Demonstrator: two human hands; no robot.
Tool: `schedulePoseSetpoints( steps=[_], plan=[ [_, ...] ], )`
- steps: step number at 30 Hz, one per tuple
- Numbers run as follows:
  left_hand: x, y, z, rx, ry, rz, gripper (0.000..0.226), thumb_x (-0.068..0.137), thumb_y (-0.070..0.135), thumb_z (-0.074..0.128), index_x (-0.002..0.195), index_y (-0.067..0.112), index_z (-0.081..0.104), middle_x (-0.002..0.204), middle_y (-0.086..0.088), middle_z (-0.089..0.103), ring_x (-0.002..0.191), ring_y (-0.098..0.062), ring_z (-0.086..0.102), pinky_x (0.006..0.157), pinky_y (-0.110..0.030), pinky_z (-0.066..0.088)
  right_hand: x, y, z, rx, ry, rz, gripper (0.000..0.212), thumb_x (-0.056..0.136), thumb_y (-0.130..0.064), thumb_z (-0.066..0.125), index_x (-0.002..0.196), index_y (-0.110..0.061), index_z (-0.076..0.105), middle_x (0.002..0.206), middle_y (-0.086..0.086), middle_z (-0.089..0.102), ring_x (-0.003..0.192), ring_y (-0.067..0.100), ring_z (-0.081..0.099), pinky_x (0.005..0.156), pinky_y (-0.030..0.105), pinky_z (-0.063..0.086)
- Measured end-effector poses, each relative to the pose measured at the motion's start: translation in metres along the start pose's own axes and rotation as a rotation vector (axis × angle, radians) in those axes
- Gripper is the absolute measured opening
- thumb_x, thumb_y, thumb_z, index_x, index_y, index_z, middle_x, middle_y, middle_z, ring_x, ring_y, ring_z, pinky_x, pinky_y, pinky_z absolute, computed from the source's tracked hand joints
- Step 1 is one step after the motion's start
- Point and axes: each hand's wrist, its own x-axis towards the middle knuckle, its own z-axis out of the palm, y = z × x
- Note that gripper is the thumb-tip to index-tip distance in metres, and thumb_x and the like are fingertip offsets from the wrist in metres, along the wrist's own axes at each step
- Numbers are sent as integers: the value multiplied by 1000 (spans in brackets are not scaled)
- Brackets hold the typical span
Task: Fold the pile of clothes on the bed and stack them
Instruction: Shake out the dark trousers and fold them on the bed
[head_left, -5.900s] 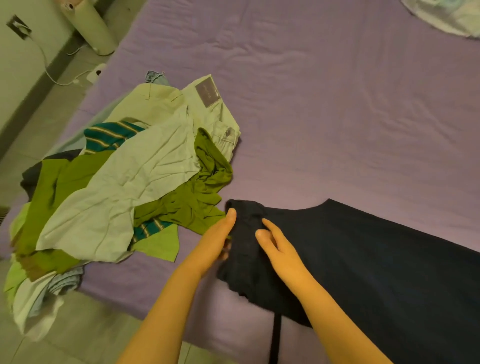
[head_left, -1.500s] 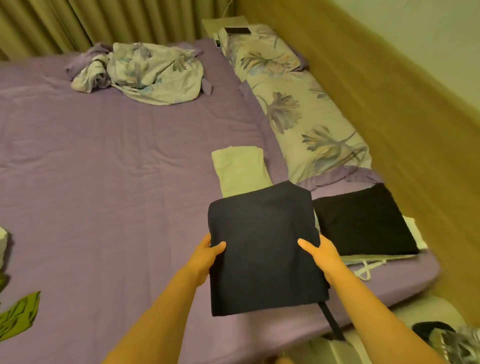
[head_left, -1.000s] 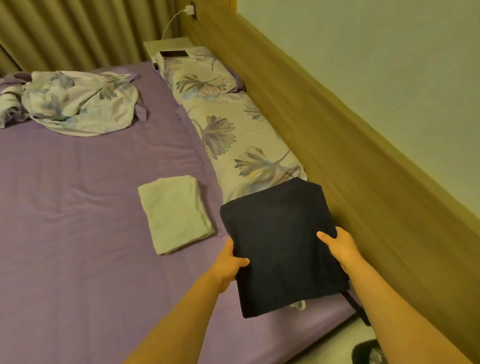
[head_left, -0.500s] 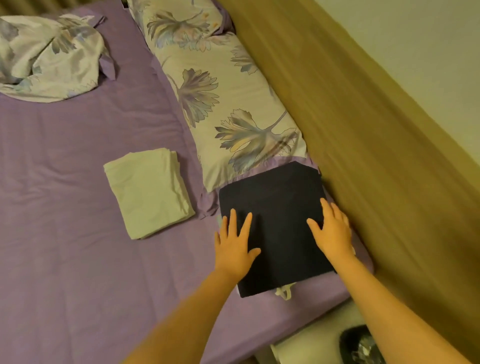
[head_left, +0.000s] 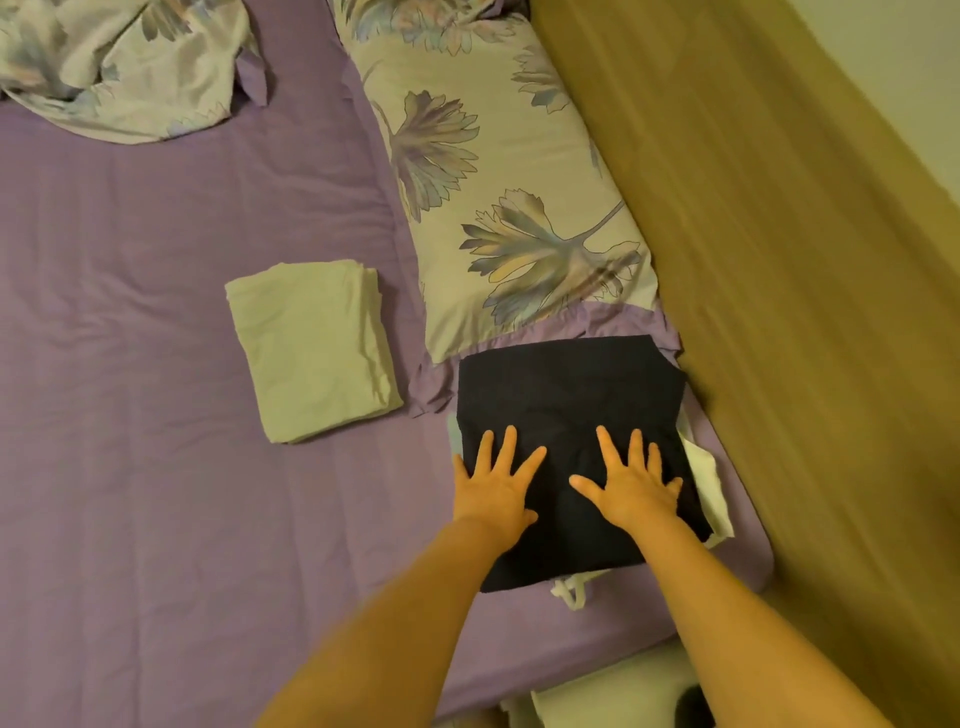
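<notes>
Now, head view: one look down over the bed, lines below.
Left hand (head_left: 493, 486): flat, fingers spread wide and straight, palm down on the near-left part of the folded dark garment (head_left: 569, 415); it grips nothing.
Right hand (head_left: 636, 486): also flat with fingers fanned out, resting on the near-right part of the same garment, holding nothing.
Folded dark garment: a neat square lying on top of a stack by the wooden headboard (head_left: 779, 312), just below the floral pillow (head_left: 498, 171).
White garment underneath (head_left: 709, 483): its edges stick out at the right side and near edge of the dark one (a looped bit of white shows at the bottom).
Folded pale green garment (head_left: 314, 348): lies alone on the purple sheet (head_left: 130, 415), to the left of the stack and apart from it.
Crumpled floral bedding (head_left: 119, 62): bunched at the far left of the bed.
</notes>
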Motion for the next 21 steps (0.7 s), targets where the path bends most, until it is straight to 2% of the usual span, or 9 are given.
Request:
schedulePoseSetpoints(
  steps=[5,9,13,17,21],
  plan=[
    [-26,-12,-17,-93,30,5,65,97,30,51,151,27,16,160,-5,7,147,-29,4,117,-53,10,-28,-22,-10,50,29,67,75,95,-52,43,152,-28,0,157,16,7,143,36,13,111,52,25],
    [-65,-38,-23,-265,-14,-35,52,98,25,47,147,19,31,148,-8,40,133,-29,40,109,-41,35,-62,-55,-15,20,103,-5,58,96,-37,47,146,-17,25,148,10,32,136,28,32,108,46,32],
    [-111,-70,-22,-361,-86,-81,52,98,30,48,147,19,32,147,-9,42,131,-28,44,107,-39,38,-98,-104,-20,-67,139,-210,50,97,-36,46,143,-23,33,138,3,48,130,24,41,111,50,25],
    [-164,-112,-21,-444,20,-166,61,98,33,48,151,20,19,145,-11,43,128,-29,46,101,-40,42,-136,-161,-14,-141,183,-431,48,98,-37,46,143,-28,34,135,0,51,130,23,40,115,53,14],
    [-231,-167,-6,-498,122,-273,57,99,36,46,149,20,25,146,-8,43,129,-26,45,103,-38,41,-177,-215,10,-221,200,-594,46,98,-41,43,142,-29,36,141,-2,48,132,21,39,114,46,16]
  ],
)
